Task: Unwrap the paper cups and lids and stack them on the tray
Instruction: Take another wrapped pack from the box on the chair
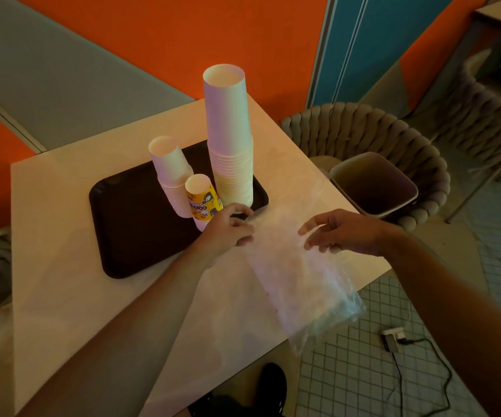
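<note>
Cups are stacked upside down on the tray [129, 236] — tall stack [231, 139], short stack [171, 173], yellow stack [202, 200]. Just right of the tray, an empty wrapper [300, 281] is pinched by the left hand [228, 230] and the right hand [339, 233] — fingers curled on it.

Three upturned cup stacks [230, 136] on dark tray [129, 224], clear wrapper [297, 284] alongside

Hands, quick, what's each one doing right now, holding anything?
Left hand: fingers curled, pinching the upper edge of the clear plastic wrapper.
Right hand: fingers curled on the same wrapper's other side, holding it.
</note>
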Demonstrator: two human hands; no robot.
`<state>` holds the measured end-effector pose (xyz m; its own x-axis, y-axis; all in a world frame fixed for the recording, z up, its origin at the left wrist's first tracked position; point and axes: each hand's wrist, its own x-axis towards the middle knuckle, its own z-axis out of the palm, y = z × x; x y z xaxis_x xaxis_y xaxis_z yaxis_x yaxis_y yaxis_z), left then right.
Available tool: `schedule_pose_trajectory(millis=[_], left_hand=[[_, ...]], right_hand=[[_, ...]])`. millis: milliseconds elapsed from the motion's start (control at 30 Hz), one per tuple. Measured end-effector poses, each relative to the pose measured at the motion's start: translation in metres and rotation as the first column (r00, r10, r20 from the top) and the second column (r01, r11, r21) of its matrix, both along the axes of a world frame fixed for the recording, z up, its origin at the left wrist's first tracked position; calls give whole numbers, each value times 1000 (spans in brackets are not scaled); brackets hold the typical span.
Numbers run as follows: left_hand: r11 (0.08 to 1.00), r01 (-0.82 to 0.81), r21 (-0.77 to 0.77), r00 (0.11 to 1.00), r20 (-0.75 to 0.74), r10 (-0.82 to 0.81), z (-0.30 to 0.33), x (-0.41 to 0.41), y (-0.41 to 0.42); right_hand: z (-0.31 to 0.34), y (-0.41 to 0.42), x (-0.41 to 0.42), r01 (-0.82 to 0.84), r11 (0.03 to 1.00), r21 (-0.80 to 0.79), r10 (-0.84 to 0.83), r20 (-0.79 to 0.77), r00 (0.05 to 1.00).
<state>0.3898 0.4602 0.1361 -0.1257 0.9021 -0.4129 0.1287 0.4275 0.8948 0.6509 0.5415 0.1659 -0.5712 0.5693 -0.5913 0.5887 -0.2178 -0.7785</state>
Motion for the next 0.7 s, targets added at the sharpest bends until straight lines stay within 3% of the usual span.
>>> schedule_pose_trajectory(millis=[100, 167, 267, 400, 700], left_hand=[[997, 50, 53, 984, -173, -40, -7, 2, 7], [995, 92, 50, 957, -281, -74, -18, 4, 13], [994, 112, 15, 916, -389, -98, -31, 6, 18], [997, 70, 28, 918, -392, -53, -47, 6, 22], [995, -8, 96, 920, -388, 45, -64, 6, 27]], right_hand=[[-25, 0, -2, 183, 974, 130, -187, 19, 982], [-41, -5, -5, 260, 904, 339, -303, 80, 950], [-52, -24, -14, 199, 803, 563, -323, 130, 938], [-65, -60, -19, -14, 779, 627, -133, 188, 973], [-78, -91, -21, -158, 751, 641, -78, 323, 943]])
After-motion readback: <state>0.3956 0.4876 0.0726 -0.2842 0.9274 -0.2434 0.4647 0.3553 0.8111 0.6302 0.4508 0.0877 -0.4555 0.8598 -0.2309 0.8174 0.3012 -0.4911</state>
